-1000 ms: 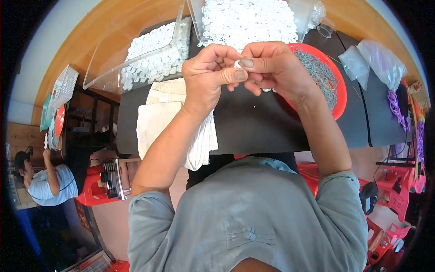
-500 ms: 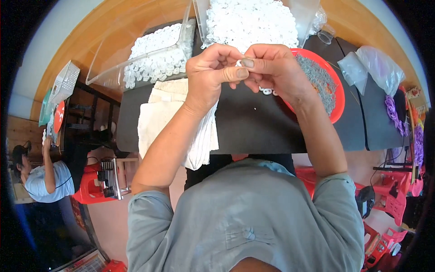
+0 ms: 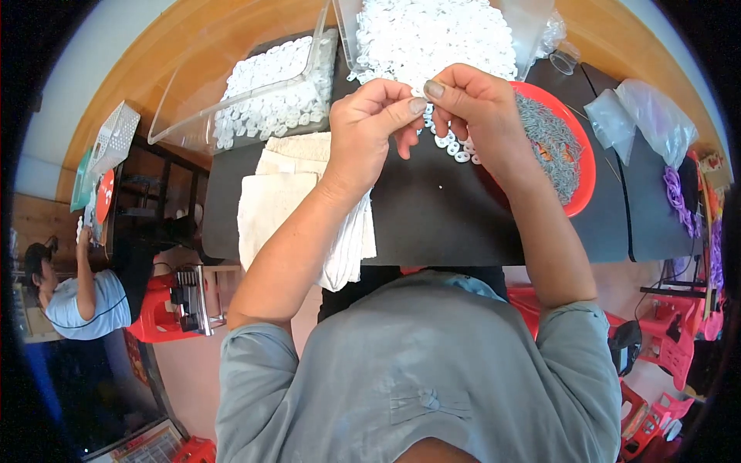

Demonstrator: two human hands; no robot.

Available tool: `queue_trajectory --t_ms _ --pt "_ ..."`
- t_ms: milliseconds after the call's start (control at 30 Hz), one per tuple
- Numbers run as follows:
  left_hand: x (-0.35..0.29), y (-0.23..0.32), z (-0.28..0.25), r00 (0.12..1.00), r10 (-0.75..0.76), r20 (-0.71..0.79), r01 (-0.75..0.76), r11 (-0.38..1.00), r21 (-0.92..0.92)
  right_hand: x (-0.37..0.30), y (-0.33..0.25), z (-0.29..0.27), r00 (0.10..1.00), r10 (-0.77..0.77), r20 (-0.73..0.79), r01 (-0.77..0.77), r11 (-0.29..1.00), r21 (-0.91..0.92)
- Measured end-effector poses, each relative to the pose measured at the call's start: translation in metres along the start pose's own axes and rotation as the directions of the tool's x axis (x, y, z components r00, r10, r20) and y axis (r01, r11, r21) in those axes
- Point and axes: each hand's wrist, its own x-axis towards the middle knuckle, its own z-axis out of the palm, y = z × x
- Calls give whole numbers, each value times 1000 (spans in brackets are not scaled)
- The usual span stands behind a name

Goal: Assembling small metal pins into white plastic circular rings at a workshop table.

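My left hand (image 3: 367, 127) and my right hand (image 3: 480, 112) are raised over the table's far middle, thumb tips almost touching. The left thumb and fingers pinch a small white plastic piece (image 3: 417, 92), mostly covered by the fingertips. My right thumb and forefinger are pressed together beside it; what they grip is hidden. Just beyond and below the hands lie several loose white two-holed plastic pieces (image 3: 461, 157). Right of my right wrist stands a red bowl (image 3: 588, 174) full of thin grey pieces (image 3: 552, 139), too small to name.
A clear bin (image 3: 532, 38) heaped with white pieces stands at the back. Left of it, another clear bin (image 3: 181, 123) lies tilted with more pieces. Folded cream cloths (image 3: 278, 204) lie near my left forearm. Plastic bags (image 3: 656, 119) rest at right. Another person (image 3: 85, 297) sits at far left.
Both hands have shifted slightly right, and their fingertips have drawn a little apart. More of the loose white pieces now shows between them.
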Motion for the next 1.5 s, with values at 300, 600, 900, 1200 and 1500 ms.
queue_trajectory --t_ms 300,600,900,1200,1500 --pt "1 4 -10 996 -44 76 44 999 10 -3 -5 1 996 50 72 -44 996 -77" --pt "5 5 -8 991 74 113 -60 990 -128 0 -6 -9 986 55 157 -59 998 23" --pt "0 4 -8 974 158 164 -153 987 -42 0 -6 -9 945 163 284 -234 942 239" --pt "-4 1 -8 977 178 119 -189 978 89 -2 -5 -7 934 174 313 -257 933 250" --pt "-8 5 -2 966 224 125 -208 970 -129 -8 -9 2 951 140 277 -227 923 310"
